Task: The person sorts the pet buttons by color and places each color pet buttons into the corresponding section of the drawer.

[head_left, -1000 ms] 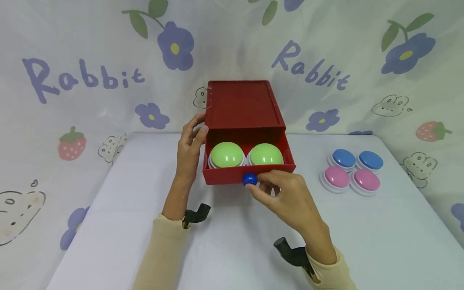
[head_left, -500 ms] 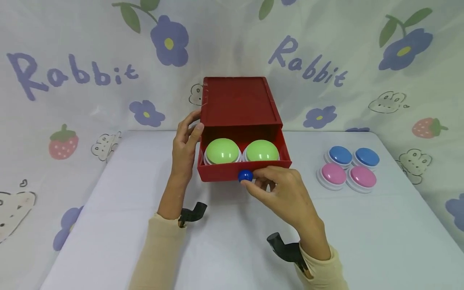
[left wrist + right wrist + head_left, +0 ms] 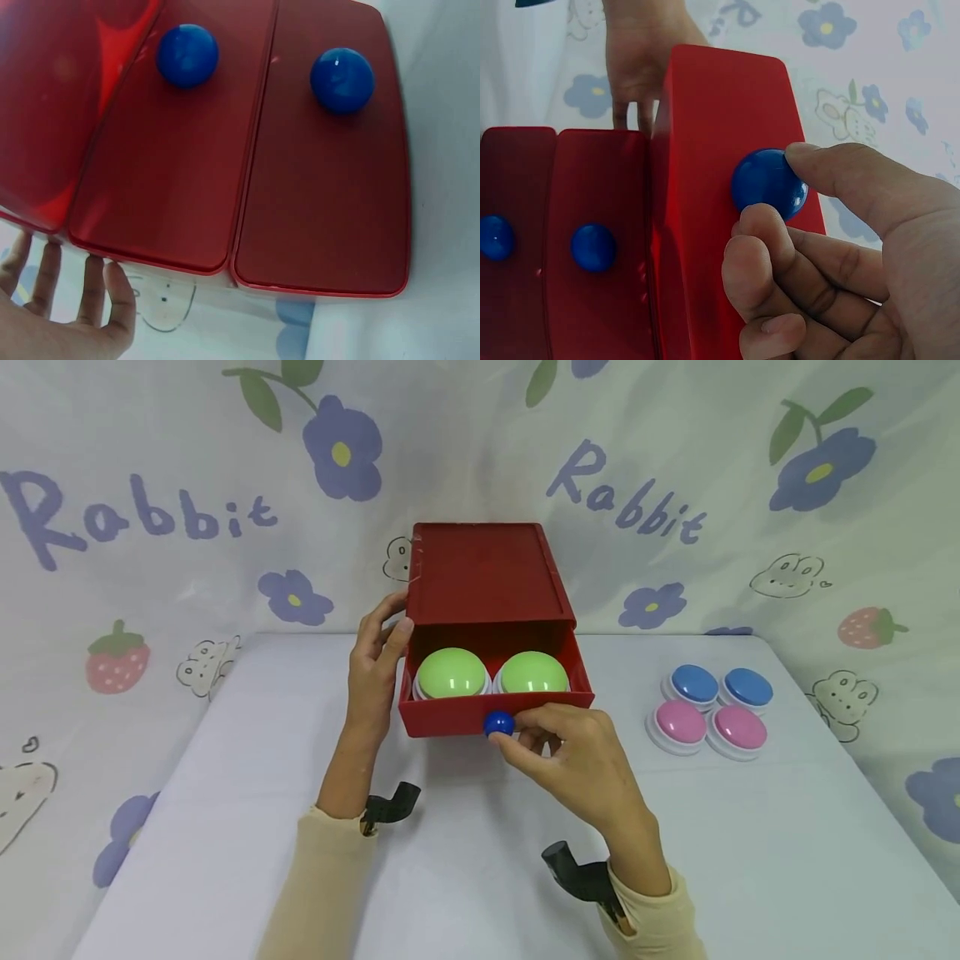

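Observation:
A red drawer cabinet (image 3: pixel 480 572) stands at the table's back, its top drawer (image 3: pixel 442 720) pulled out. Inside the drawer sit a green dome-topped button with a white base (image 3: pixel 452 673) and a matching green button (image 3: pixel 534 672), side by side. My right hand (image 3: pixel 576 760) pinches the drawer's round blue knob (image 3: pixel 498 724) between thumb and fingers. My left hand (image 3: pixel 372 668) rests its fingers against the cabinet's left side. Two lower drawers, each with a blue knob (image 3: pixel 343 80), appear closed in the left wrist view.
On the right of the white table (image 3: pixel 810 843) are two blue buttons (image 3: pixel 693 682) behind two pink buttons (image 3: pixel 740 727), all on white bases. A printed cloth (image 3: pixel 465 452) hangs just behind the cabinet.
The head view has shifted, so everything appears farther left. The drawer front looks slightly nearer the cabinet. Both hands keep their places, the right still pinching the knob.

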`<state>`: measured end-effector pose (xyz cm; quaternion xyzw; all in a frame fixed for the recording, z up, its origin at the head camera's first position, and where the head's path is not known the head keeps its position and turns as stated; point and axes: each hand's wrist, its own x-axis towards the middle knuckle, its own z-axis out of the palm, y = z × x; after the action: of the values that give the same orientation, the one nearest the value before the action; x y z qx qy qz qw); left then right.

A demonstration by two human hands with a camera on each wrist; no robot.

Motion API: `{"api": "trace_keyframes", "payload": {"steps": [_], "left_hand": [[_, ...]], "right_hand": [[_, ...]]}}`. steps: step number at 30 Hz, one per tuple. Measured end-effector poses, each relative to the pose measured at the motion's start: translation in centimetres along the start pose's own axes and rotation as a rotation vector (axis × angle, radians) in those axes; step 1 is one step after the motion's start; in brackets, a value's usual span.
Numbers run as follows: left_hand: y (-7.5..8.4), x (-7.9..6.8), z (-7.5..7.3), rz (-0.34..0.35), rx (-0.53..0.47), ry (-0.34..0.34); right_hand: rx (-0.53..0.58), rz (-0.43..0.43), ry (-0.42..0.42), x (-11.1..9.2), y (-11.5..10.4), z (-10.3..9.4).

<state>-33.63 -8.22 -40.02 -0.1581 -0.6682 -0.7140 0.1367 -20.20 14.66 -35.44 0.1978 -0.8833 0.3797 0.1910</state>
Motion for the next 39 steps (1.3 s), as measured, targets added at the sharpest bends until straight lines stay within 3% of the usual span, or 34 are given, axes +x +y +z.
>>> {"api": "trace_keyframes", "payload": {"steps": [39], "left_hand": [[0.0,0.1,0.0,-0.003,-0.022,-0.001]], "right_hand": [[-0.011,0.026,0.035,1.4,1.1,0.9]]}}
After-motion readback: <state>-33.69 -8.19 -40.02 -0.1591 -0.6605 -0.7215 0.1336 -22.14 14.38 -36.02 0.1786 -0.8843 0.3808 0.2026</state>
